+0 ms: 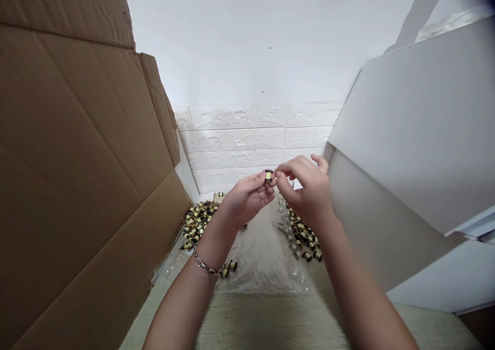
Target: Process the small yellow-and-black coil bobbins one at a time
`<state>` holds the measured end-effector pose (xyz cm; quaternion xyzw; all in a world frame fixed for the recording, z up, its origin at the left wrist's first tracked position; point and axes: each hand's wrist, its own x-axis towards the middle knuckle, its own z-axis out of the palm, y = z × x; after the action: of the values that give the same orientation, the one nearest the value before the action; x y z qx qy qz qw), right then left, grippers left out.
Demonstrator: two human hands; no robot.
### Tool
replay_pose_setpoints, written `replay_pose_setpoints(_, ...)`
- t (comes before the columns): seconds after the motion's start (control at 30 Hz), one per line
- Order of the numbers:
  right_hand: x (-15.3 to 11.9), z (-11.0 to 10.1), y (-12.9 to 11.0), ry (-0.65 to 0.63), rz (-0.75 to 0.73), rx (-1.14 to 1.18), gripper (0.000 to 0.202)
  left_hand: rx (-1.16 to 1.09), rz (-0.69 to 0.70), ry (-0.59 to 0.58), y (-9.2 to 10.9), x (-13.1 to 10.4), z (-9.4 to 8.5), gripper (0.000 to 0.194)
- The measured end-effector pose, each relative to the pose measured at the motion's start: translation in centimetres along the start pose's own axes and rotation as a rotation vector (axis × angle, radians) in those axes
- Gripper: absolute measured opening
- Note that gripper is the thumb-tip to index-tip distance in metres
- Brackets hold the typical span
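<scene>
Between the thumb and fingers of my left hand (249, 198) is a small transformer (268, 175) with a yellow-taped middle, black ends and thin pins or leads. My right hand (303, 182) is beside it, thumb and index fingertip pinched together at the transformer's right side. Whatever those fingertips grip, perhaps a fine lead, is too small to make out. More of these transformers lie in a left pile (197, 221) and a right pile (303, 231). Two loose transformers (229, 268) rest near my left wrist.
A tall cardboard sheet (77, 149) walls off the left side. White panels (417, 123) stand on the right. Clear plastic bags (266, 267) lie on the pale table (270, 319), between and under the piles. A white brick-patterned wall (232, 133) is behind.
</scene>
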<state>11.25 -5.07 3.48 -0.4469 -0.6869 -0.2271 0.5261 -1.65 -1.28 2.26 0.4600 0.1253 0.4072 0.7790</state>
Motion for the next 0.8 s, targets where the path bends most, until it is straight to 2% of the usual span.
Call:
replay_pose_setpoints(0.3,0.1,-0.4,0.5,-0.062,-0.01,-0.009,0.008,-0.078,-0.12,-0.018,0.1,0.0,-0.1,0.016)
replay_pose_setpoints(0.5,0.2,-0.1,0.6,-0.032,0.069,0.011,0.009,0.137,0.002,0.069,0.2,0.4,-0.4,0.021)
replay_pose_setpoints(0.6,0.2,0.0,0.6,0.003,0.119,0.015,0.009,0.326,0.085,0.118,0.1,0.7,-0.5,0.029)
replay_pose_setpoints(0.63,0.2,0.0,0.6,0.012,0.136,0.017,0.01,0.419,0.142,0.169,0.0,0.7,-0.4,0.032)
replay_pose_setpoints(0.7,0.2,0.0,0.5,0.023,0.175,0.021,0.011,0.677,0.351,0.311,-0.4,0.8,-0.3,0.039)
replay_pose_setpoints(0.8,0.1,0.0,0.3,0.027,0.227,0.04,0.011,1.224,0.845,0.484,-1.4,0.6,-0.1,0.048)
